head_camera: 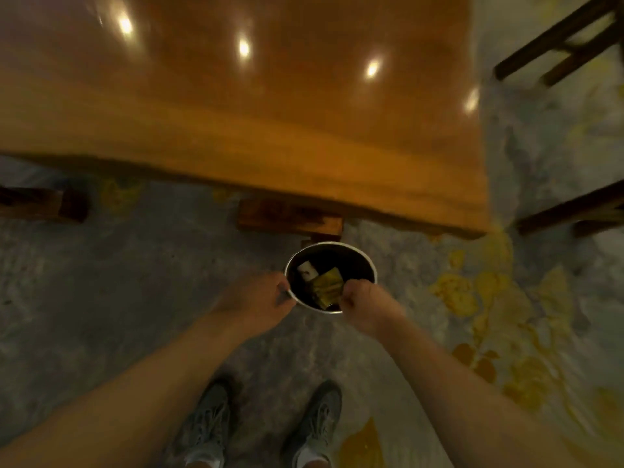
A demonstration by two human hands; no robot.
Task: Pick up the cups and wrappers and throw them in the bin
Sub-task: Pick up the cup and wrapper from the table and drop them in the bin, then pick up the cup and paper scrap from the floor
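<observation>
Head view, looking straight down: both bare arms reach forward to a small round bin point(366, 261) with a bright metal rim and a dark inside, standing on the mottled grey floor point(135, 282) just in front of the wooden table point(270, 113). The left hand point(256, 297) is at the bin's left rim, fingers curled against the edge; whether they actually clamp the rim is hard to tell through the blur. The right hand point(361, 297) sits over the near right edge of the bin, fingers drawn together into a loose fist right beside a yellow-green wrapper point(327, 287); a pinch on the wrapper cannot be made out for sure.

Inside the bin, a white cup point(308, 270) lies on its side at the left, with a small dark mark on it that is too blurred to read. The wrapper lies next to it, crumpled, and any print on it is illegible. No brand or label can be read anywhere.

The tabletop is glossy and shows several bright light reflections. Dark wooden chair legs point(553, 45) stand at the upper right, well apart from the bin. At the bottom, two grey lace-up shoes point(209, 430) stand on the floor, toes pointing towards the bin. Yellow patches stain the floor to the right.
</observation>
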